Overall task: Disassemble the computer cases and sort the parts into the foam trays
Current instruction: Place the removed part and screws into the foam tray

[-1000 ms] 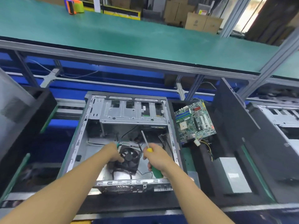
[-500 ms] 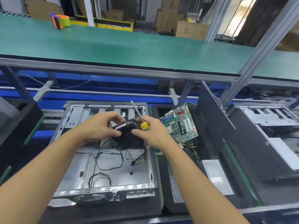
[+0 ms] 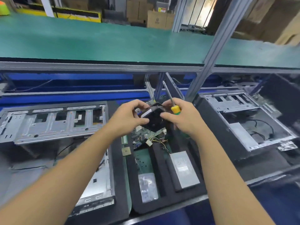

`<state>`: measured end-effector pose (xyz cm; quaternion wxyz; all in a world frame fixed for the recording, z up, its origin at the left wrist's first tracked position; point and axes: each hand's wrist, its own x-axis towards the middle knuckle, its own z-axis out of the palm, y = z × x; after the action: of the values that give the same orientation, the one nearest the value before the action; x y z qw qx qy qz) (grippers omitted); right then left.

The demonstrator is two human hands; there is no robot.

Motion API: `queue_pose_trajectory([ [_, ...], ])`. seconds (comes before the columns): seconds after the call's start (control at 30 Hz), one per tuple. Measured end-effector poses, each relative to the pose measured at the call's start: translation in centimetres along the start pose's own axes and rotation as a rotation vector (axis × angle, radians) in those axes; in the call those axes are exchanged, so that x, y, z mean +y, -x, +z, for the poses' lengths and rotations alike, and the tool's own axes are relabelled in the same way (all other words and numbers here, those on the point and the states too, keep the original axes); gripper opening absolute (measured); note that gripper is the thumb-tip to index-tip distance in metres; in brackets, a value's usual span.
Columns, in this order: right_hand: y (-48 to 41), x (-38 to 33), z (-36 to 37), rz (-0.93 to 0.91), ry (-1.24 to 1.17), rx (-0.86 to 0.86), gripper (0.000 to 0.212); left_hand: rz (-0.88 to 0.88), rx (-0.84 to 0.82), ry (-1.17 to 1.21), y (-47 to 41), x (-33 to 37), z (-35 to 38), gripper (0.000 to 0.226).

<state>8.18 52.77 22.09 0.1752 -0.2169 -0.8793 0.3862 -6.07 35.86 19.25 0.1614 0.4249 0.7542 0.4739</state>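
Note:
A black cooler fan [image 3: 153,120] hangs in the air above the black foam tray [image 3: 162,203], held from both sides. My left hand [image 3: 128,116] grips its left edge. My right hand [image 3: 180,117] pinches its right edge and also holds a screwdriver [image 3: 172,103] with a yellow and green handle, shaft pointing up. Under the fan a green motherboard [image 3: 142,135] lies in the tray. The open computer case [image 3: 53,125] lies to the left, mostly below my left forearm.
The tray also holds a silver power supply [image 3: 184,169], a small chip [image 3: 126,151], a bagged part [image 3: 148,187] and loose wires [image 3: 159,141]. A second open case [image 3: 248,120] lies at right. A green shelf [image 3: 113,43] on metal posts [image 3: 209,51] overhangs behind.
Both hands lifted the fan out of the left case and carried it rightward to above the foam tray and motherboard. The view swung right with them.

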Motion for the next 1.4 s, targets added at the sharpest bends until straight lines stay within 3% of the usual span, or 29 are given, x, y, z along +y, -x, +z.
queue_pose_trajectory([
  [0.13,0.1,3.2,-2.2,0.066,0.069,-0.036,0.021,-0.026,-0.066,0.027,-1.7,-0.5,3.9,0.037],
  [0.27,0.6,6.5,-1.5,0.146,0.172,-0.107,0.025,-0.167,-0.122,-0.061,-1.6,-4.0,7.6,0.041],
  [0.47,0.2,10.4,1.1,0.225,0.330,-0.157,0.024,-0.414,-0.219,-0.072,-1.6,-8.1,10.2,0.028],
  [0.6,-0.4,11.8,2.1,0.261,0.298,-0.174,0.026,-0.484,-0.205,-0.148,-1.0,-9.7,10.1,0.015],
  [0.7,-0.6,11.9,4.6,0.229,0.262,-0.289,0.030,-0.537,-0.165,-0.291,-0.6,-10.5,9.3,0.013],
  [0.83,-0.9,12.1,9.5,0.250,0.284,-0.395,0.041,-0.564,-0.123,-0.436,0.1,-11.5,8.4,0.024],
  [1.0,-1.8,12.6,14.2,0.254,0.322,-0.425,0.035,-0.606,-0.082,-0.411,0.3,-12.1,8.2,0.032],
  [1.27,-3.7,11.7,16.4,0.139,0.644,-0.415,0.018,-0.611,-0.024,-0.362,0.6,-11.5,8.1,0.032],
  [1.4,-2.4,11.8,19.0,0.062,0.711,-0.467,0.028,-0.604,-0.029,-0.344,0.7,-11.1,7.9,0.030],
])
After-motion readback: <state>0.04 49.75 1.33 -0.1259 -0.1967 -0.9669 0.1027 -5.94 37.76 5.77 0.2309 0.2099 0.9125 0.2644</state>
